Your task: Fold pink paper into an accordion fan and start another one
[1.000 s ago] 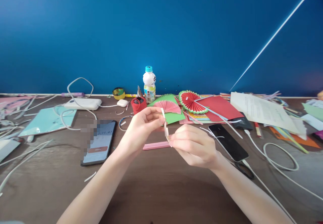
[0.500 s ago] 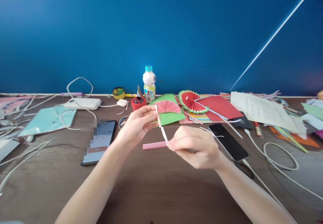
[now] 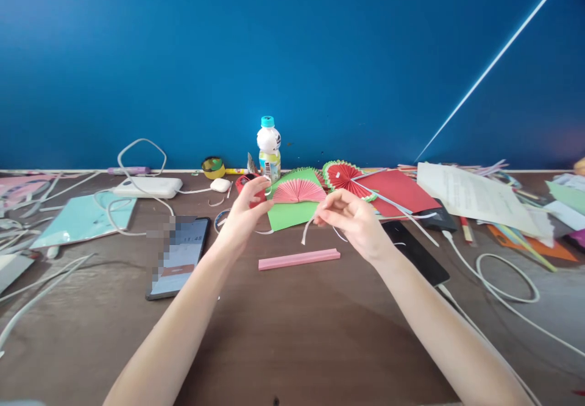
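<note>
My right hand (image 3: 345,220) pinches a narrow white strip (image 3: 307,232), whose loose end hangs below the fingertips. Thumb and fingers of my left hand (image 3: 244,214) are apart; a tiny whitish bit shows at a fingertip, too small to make out. Beyond the left fingers is a red spool (image 3: 245,181), partly covered. A pink pleated paper fan (image 3: 299,191) lies spread on green paper (image 3: 292,216) between and behind the hands. Nearer to me, a folded pink paper strip (image 3: 299,259) lies on the table.
A bottle (image 3: 269,147) stands by the blue wall. To its right are a red and green pleated disc (image 3: 340,177) and red paper (image 3: 397,192). A phone (image 3: 180,259) lies left, another phone (image 3: 415,253) right, with white cables (image 3: 507,299) and printed paper (image 3: 479,205) beyond.
The white strip was stretched between both hands; now it hangs from my right hand alone. My left hand has let go and moved left. My right hand has risen, uncovering the folded pink strip.
</note>
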A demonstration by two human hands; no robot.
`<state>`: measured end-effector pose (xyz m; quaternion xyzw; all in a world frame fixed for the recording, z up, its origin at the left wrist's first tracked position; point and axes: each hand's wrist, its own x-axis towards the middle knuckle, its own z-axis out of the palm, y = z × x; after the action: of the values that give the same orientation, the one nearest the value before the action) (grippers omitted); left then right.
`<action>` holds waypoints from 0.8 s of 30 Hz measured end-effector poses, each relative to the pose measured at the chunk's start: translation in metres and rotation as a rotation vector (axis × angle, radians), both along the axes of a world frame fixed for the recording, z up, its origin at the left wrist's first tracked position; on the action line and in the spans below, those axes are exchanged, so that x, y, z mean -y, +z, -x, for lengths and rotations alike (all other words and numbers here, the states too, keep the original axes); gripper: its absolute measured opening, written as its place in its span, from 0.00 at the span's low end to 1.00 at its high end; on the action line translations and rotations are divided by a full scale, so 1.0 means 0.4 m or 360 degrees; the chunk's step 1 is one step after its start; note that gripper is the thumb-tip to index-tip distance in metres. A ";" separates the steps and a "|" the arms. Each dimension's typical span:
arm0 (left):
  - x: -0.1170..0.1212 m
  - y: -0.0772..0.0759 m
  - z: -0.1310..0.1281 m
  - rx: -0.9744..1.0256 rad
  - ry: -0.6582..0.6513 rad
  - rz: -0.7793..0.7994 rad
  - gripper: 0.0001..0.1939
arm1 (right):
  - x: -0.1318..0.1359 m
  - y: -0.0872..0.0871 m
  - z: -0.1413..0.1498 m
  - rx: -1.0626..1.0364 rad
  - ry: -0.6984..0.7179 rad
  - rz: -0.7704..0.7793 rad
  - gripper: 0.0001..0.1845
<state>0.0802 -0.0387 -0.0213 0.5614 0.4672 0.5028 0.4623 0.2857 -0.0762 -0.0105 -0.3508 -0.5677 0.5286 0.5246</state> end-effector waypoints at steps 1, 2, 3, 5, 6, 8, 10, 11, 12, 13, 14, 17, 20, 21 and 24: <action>0.007 0.003 -0.008 -0.0082 -0.0076 0.0005 0.25 | -0.007 -0.007 -0.002 -0.0059 0.0006 0.0075 0.08; 0.015 0.005 -0.016 -0.0130 -0.0159 0.0035 0.27 | -0.013 -0.014 -0.004 -0.0105 0.0001 0.0140 0.08; 0.023 0.006 -0.026 -0.0151 -0.0240 0.0081 0.28 | -0.017 -0.021 -0.006 -0.0137 -0.0016 0.0196 0.08; 0.036 0.005 -0.045 -0.0156 -0.0380 0.0169 0.29 | -0.021 -0.033 -0.011 -0.0176 -0.0064 0.0271 0.08; 0.040 0.003 -0.054 -0.0149 -0.0432 0.0189 0.28 | -0.020 -0.039 -0.014 -0.0184 -0.0083 0.0289 0.08; 0.046 -0.003 -0.068 -0.0121 -0.0517 0.0197 0.28 | -0.016 -0.048 -0.019 -0.0180 -0.0104 0.0305 0.08; 0.047 -0.009 -0.077 -0.0094 -0.0579 0.0193 0.27 | -0.009 -0.055 -0.024 -0.0178 -0.0103 0.0314 0.08; 0.047 -0.012 -0.080 -0.0085 -0.0593 0.0194 0.28 | -0.006 -0.058 -0.026 -0.0182 -0.0100 0.0321 0.08; 0.046 -0.015 -0.082 -0.0080 -0.0596 0.0193 0.28 | -0.003 -0.062 -0.028 -0.0188 -0.0096 0.0329 0.08; 0.045 -0.017 -0.083 -0.0078 -0.0594 0.0186 0.27 | 0.000 -0.067 -0.030 -0.0194 -0.0092 0.0342 0.08; 0.045 -0.020 -0.085 -0.0077 -0.0595 0.0179 0.27 | 0.001 -0.073 -0.033 -0.0196 -0.0097 0.0360 0.09; 0.047 -0.034 -0.089 -0.0103 -0.0655 0.0169 0.28 | 0.001 -0.098 -0.041 -0.0114 -0.0209 0.0438 0.11; 0.051 -0.053 -0.094 -0.0210 -0.0744 0.0182 0.31 | 0.001 -0.124 -0.050 0.0166 -0.0379 0.0442 0.13; 0.053 -0.058 -0.095 -0.0260 -0.0752 0.0188 0.32 | 0.002 -0.131 -0.054 0.0294 -0.0436 0.0400 0.13; 0.058 -0.065 -0.100 -0.0458 -0.0712 0.0210 0.33 | 0.011 -0.147 -0.062 0.0658 -0.0565 0.0236 0.11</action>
<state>0.1202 -0.0618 -0.0473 0.6851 0.4241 0.2718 0.5262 0.3106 -0.0805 -0.0692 -0.5827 -0.5521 0.3857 0.4549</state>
